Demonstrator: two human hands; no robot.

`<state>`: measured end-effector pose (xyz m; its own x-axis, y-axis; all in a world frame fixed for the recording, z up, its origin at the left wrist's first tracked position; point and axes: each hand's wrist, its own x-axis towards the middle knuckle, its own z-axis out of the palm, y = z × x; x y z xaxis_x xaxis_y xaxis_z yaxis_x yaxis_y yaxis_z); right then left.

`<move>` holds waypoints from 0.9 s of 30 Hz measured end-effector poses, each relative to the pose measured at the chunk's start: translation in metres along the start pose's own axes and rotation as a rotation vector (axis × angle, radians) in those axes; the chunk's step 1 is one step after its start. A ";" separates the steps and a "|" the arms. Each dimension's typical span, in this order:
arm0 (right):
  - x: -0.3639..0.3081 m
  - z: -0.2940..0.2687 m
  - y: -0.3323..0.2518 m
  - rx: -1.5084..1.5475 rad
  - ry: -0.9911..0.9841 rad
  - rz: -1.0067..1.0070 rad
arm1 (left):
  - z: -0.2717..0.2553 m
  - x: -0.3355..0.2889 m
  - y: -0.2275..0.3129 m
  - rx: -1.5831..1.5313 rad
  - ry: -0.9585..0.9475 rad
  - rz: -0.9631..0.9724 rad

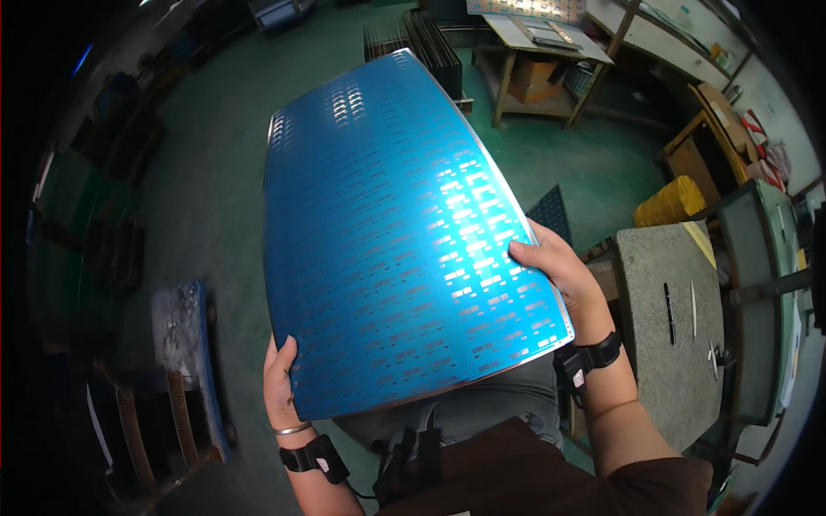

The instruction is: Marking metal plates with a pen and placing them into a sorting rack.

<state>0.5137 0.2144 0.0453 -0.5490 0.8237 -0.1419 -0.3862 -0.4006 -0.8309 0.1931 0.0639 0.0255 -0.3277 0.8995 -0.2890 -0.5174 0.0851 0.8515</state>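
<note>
A large blue sheet-like panel (pixel 379 241), patterned with rows of small shiny metallic rectangles, is held up in front of me and tilted. My left hand (pixel 280 378) grips its lower left edge, thumb on the face and the other fingers hidden behind. Higher up on the right edge, my right hand (pixel 559 267) holds it the same way, thumb pressed on the front. Bright light glares off the panel's right part. Both wrists wear black straps with small boxes, and a silver bracelet circles the left wrist.
To the right stands a grey-topped table (pixel 654 318) with a black pen (pixel 669 314) and other thin tools. A yellow bag-like bundle (pixel 669 201) lies beyond it. Ahead are a rack of dark upright panels (pixel 430 52) and a wooden workbench (pixel 542 39). A blue-edged cart (pixel 185 344) is at left.
</note>
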 end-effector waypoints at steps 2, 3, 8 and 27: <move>0.002 -0.003 0.002 -0.012 -0.010 0.000 | -0.001 0.001 0.000 -0.015 -0.004 -0.009; 0.003 -0.003 0.002 -0.026 -0.029 0.004 | -0.001 0.001 0.000 -0.032 0.000 -0.014; 0.007 0.001 0.017 0.010 -0.005 -0.064 | -0.015 0.013 0.002 -0.258 -0.101 0.075; 0.038 -0.040 -0.027 0.528 -0.046 -0.560 | -0.005 -0.006 0.004 -0.482 0.051 0.154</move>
<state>0.5330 0.2728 0.0403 -0.1934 0.9471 0.2562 -0.9115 -0.0769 -0.4040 0.1893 0.0566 0.0280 -0.4611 0.8627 -0.2076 -0.7621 -0.2651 0.5907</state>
